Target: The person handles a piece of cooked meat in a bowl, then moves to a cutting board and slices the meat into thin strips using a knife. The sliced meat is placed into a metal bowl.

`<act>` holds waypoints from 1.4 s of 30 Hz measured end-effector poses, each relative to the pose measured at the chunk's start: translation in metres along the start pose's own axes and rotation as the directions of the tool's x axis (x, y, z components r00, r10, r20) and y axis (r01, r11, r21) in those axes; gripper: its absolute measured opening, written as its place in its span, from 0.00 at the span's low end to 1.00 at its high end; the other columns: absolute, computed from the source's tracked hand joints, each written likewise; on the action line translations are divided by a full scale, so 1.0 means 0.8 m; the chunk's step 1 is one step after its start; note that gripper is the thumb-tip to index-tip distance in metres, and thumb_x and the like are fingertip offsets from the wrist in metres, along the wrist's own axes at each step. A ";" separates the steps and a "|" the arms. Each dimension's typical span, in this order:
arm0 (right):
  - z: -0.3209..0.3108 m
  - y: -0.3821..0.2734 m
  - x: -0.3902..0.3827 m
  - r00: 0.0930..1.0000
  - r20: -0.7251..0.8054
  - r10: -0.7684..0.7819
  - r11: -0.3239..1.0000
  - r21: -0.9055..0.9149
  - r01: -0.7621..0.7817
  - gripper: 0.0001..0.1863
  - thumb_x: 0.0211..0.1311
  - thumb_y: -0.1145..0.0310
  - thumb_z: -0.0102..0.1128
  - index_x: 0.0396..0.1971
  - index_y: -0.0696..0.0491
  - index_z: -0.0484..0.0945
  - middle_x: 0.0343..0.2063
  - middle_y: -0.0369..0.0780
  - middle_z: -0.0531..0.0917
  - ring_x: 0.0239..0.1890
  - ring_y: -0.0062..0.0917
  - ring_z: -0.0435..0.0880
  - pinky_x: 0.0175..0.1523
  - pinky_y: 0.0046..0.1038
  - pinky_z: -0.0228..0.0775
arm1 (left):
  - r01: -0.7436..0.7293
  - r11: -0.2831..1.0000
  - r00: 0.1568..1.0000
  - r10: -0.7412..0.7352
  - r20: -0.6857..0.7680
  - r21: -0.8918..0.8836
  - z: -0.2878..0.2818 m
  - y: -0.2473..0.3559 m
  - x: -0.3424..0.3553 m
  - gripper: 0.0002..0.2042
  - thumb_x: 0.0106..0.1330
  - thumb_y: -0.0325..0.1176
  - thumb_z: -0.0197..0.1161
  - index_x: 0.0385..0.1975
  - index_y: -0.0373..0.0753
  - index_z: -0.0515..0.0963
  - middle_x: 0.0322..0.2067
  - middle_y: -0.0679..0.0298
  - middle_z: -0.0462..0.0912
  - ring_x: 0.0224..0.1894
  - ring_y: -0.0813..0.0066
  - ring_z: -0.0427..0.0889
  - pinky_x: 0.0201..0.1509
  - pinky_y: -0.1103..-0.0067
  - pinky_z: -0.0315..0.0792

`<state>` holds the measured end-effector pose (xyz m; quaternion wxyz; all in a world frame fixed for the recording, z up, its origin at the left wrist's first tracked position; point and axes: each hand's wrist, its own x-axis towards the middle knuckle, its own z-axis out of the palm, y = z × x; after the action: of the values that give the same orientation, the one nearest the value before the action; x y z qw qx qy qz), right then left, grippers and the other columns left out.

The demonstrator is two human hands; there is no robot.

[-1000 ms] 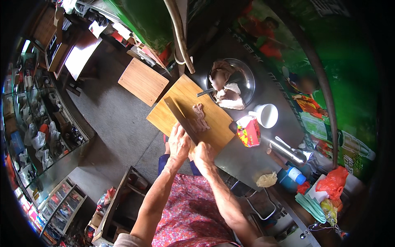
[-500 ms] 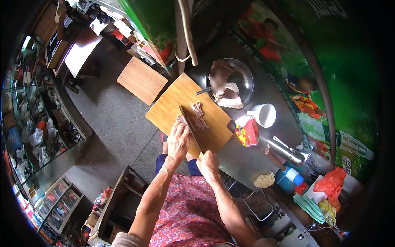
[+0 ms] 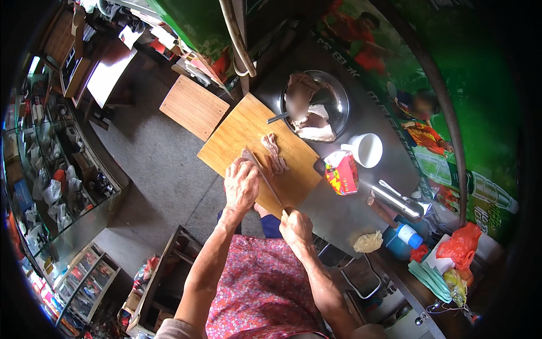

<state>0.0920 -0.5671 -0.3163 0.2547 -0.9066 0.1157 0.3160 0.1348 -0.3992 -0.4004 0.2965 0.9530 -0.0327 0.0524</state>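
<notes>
My right hand (image 3: 296, 229) is closed round the handle of a kitchen knife (image 3: 269, 183), whose blade slants up and left across a wooden cutting board (image 3: 226, 138). Just left of the blade, my left hand (image 3: 241, 183) presses its curled fingers on a piece of pale meat, mostly hidden beneath them; a bit of it shows by the knife tip. Cut meat strips (image 3: 274, 153) lie in a loose pile on the board, right of the blade. Beyond the board, a metal bowl (image 3: 342, 101) holds larger pieces of meat (image 3: 315, 133).
On the grey table's right stand a white mug (image 3: 370, 151), a red and yellow packet (image 3: 342, 175) and a steel flask (image 3: 398, 203). Chopsticks (image 3: 276, 118) stick out over the board from the bowl. A wooden stool (image 3: 195, 107) stands past the board's left corner.
My right hand has shifted a little to the right with the knife handle, and the blade is tilted differently. My left hand keeps its place beside the blade. The view has shifted slightly.
</notes>
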 end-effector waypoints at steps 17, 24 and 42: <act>0.002 -0.021 0.018 0.998 0.048 -0.040 0.996 -0.081 0.044 0.10 0.54 0.70 0.59 0.23 0.63 0.78 0.24 0.58 0.81 0.33 0.54 0.83 0.38 0.48 0.74 | 0.084 0.986 0.996 -0.081 0.030 -0.144 0.014 -0.005 -0.002 0.16 0.52 0.23 0.62 0.42 0.34 0.78 0.46 0.53 0.77 0.54 0.49 0.72 0.58 0.65 0.69; 0.038 -0.031 0.077 0.996 -0.004 -0.092 0.995 -0.050 0.092 0.11 0.53 0.69 0.59 0.21 0.63 0.79 0.25 0.58 0.81 0.33 0.54 0.83 0.37 0.48 0.74 | 0.102 0.990 0.995 -0.100 0.027 -0.093 0.018 0.000 -0.005 0.19 0.52 0.19 0.61 0.46 0.35 0.77 0.50 0.53 0.76 0.56 0.50 0.71 0.61 0.65 0.69; -0.004 0.002 0.008 0.997 0.061 -0.036 0.995 -0.086 0.042 0.09 0.56 0.70 0.57 0.27 0.61 0.81 0.25 0.57 0.81 0.32 0.53 0.82 0.38 0.48 0.75 | 0.061 0.997 0.998 -0.061 0.003 -0.043 0.014 -0.006 -0.001 0.15 0.51 0.23 0.64 0.41 0.36 0.77 0.46 0.56 0.76 0.52 0.52 0.73 0.53 0.66 0.73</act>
<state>0.0980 -0.5703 -0.3188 0.2245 -0.9091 0.0765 0.3426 0.1353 -0.4020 -0.4125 0.3184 0.9470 -0.0049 0.0418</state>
